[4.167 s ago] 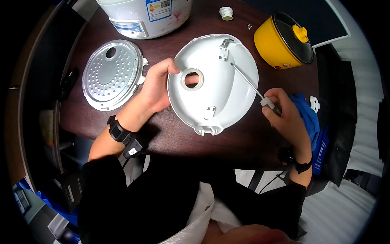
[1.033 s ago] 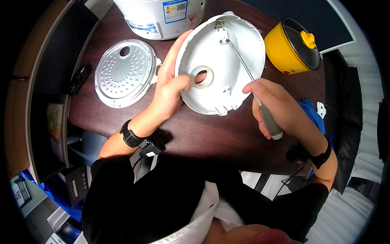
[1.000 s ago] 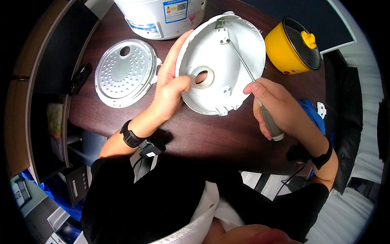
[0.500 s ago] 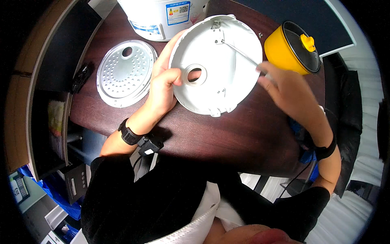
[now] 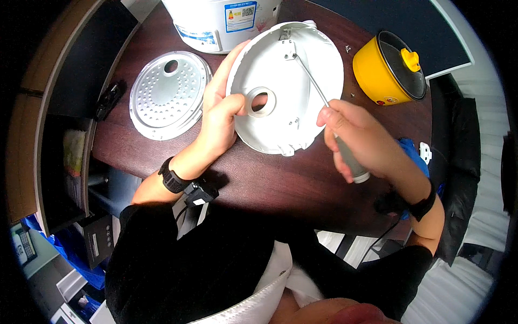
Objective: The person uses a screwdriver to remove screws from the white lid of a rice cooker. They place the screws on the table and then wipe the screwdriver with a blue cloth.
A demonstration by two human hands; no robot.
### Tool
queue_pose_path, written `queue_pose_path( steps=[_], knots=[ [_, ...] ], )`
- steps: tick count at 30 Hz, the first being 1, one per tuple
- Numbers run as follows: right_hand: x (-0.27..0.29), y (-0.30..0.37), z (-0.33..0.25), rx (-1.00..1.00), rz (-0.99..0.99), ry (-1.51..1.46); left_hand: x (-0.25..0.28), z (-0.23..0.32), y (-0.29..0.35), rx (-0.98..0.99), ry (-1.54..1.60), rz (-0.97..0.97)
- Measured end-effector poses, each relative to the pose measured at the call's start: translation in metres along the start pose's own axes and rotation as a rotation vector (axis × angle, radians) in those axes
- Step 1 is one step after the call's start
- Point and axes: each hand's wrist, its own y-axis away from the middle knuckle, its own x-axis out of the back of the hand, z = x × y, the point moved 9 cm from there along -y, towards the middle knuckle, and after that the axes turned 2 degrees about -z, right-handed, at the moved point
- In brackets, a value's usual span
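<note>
A round white plastic lid shell (image 5: 294, 102) is tilted up above the table, its hollow inner side facing me. My left hand (image 5: 222, 110) grips its left rim, the thumb beside a round hole and a fingertip showing through that hole. In my right hand (image 5: 359, 135) is a screwdriver (image 5: 349, 159) with a grey handle, held closed in the fingers. Its thin metal shaft slants up and left, and the tip meets a screw spot on a small bracket (image 5: 290, 49) near the shell's top. Another pair of screw spots shows lower on the shell.
On the dark wooden table (image 5: 259, 189), a round perforated metal plate (image 5: 170, 97) lies left of my left hand. Behind stands a white appliance body (image 5: 216, 24). A yellow pot with a dark lid (image 5: 380, 70) stands at right, several small screws (image 5: 347, 48) near it.
My right hand has swung down and inward, bringing the screwdriver to a steeper angle with its handle now visible. The tip stays at the upper bracket. My left hand keeps its hold.
</note>
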Motion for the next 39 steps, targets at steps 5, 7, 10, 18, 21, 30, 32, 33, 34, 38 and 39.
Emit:
queue_pose_path(
  steps=[5,7,10,18,21,30,32,33,34,38,39],
  knots=[
    [0.050,0.011,-0.035,0.483,0.380,1.244,-0.001,0.007,0.000,-0.018,-0.004,-0.017],
    [0.038,0.014,-0.049,0.607,0.543,1.649,0.004,0.003,0.000,0.014,0.035,-0.009],
    [0.041,0.021,-0.060,0.322,0.515,1.686,0.004,-0.005,-0.001,0.020,0.055,-0.003],
    [0.022,0.004,0.016,0.000,0.137,0.302,0.003,-0.001,0.008,0.052,0.118,-0.061],
    [0.019,0.003,0.023,-0.027,0.137,0.208,0.000,-0.002,0.009,0.038,0.203,-0.100],
    [0.026,0.006,0.023,-0.046,0.216,0.151,-0.007,0.011,0.009,-0.076,0.196,-0.170],
    [0.026,0.011,0.017,-0.123,0.232,0.089,-0.005,0.012,0.008,-0.131,0.181,-0.173],
    [0.027,0.014,0.013,-0.158,0.243,0.053,-0.006,0.010,0.008,-0.108,0.219,-0.176],
    [0.027,0.015,0.008,-0.148,0.231,0.068,-0.007,0.008,0.008,-0.082,0.224,-0.206],
    [0.035,0.012,0.004,-0.104,0.192,0.258,-0.005,0.005,0.010,-0.079,0.162,-0.145],
    [0.045,0.009,0.004,-0.105,0.193,0.405,-0.005,0.007,0.011,-0.099,0.151,-0.134]
  ],
)
